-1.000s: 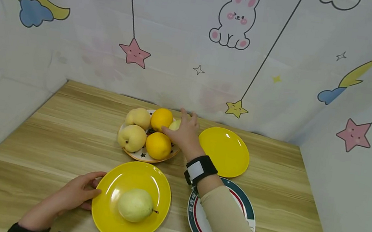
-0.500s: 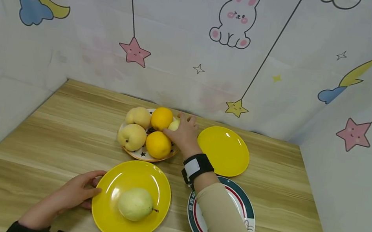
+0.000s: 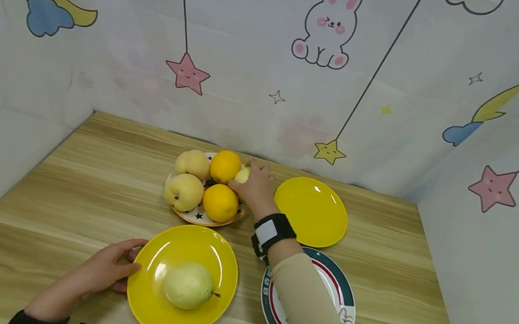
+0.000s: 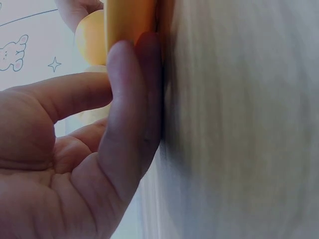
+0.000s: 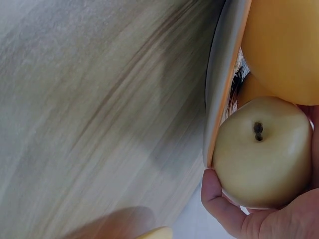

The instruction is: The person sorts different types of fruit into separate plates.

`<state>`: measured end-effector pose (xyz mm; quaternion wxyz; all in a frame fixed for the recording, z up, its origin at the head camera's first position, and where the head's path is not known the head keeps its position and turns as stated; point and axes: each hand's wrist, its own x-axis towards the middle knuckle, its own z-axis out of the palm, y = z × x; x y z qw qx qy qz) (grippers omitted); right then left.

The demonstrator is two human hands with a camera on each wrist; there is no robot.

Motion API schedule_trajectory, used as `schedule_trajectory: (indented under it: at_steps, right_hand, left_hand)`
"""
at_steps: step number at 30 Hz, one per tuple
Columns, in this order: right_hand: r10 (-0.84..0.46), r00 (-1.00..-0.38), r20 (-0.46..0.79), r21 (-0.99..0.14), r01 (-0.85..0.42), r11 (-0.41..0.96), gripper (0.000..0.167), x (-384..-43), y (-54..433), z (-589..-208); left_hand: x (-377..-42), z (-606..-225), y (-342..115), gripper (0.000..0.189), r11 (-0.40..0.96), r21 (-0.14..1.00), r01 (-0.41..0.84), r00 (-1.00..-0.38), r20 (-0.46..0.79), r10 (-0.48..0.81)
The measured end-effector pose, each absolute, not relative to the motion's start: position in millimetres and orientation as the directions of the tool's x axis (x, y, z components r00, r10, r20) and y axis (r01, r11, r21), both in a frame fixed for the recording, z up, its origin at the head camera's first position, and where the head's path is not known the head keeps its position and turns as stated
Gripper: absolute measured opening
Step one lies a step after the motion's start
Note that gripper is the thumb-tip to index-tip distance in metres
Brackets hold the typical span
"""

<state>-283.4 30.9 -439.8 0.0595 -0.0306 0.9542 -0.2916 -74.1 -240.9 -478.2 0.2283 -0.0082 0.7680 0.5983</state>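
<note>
While the left hand (image 3: 107, 268) steadies a large yellow plate (image 3: 188, 240) by its left edge, thumb on the rim and fingers against the outer side, the right hand (image 3: 258, 187) reaches across the wooden table (image 3: 106, 190) to a patterned plate (image 3: 199, 217) of fruit near the back wall. Its grip is narrowed around a pale green pear (image 3: 242, 175) at that plate's right side. From the head view, the pear sits in the curve between thumb and fingers, with only its left part showing; the thumb lies along its near side and the fingers bend over its far side. The right wrist view shows the pear's dark stem hollow facing the camera, its side at the plate's orange rim, and one fingertip just beside that rim.

Two oranges (image 3: 221, 203) lie next to the pear, to its left, and two pale yellow peaches (image 3: 184, 192) lie beyond them. A second pear (image 3: 190, 286) rests on its side on the large yellow plate, its stem pointing right, apart from the left hand. Right of the fruit is a smaller yellow plate (image 3: 310, 212); a green-rimmed white plate (image 3: 321, 256) lies partly under the beige sleeve (image 3: 313, 308).
</note>
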Motion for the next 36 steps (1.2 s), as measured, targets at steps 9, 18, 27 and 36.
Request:
schedule_trajectory:
  at_steps: [9,18,27,36]
  right_hand:
    - [-0.128,-0.988,-0.091,-0.606,-0.047,0.794,0.063,-284,38,-443]
    - [-0.149,-0.986,-0.07,-0.638,-0.071,0.767,0.06,-283,51,-443]
    - [-0.14,-0.987,-0.076,-0.646,-0.058,0.761,0.062,-281,60,-442]
    - [-0.153,-0.986,-0.06,-0.688,-0.07,0.722,0.062,-275,72,-441]
  left_hand:
    - [-73,-479,-242,0.054,0.28,0.917,-0.284,-0.893,-0.359,0.273]
    - [-73,-479,-242,0.055,0.266,0.92,-0.286,-0.893,-0.357,0.274]
    - [-73,-479,-242,0.055,0.271,0.919,-0.287,-0.893,-0.359,0.273]
    - [-73,-478,-242,0.054,0.281,0.917,-0.283,-0.894,-0.358,0.268]
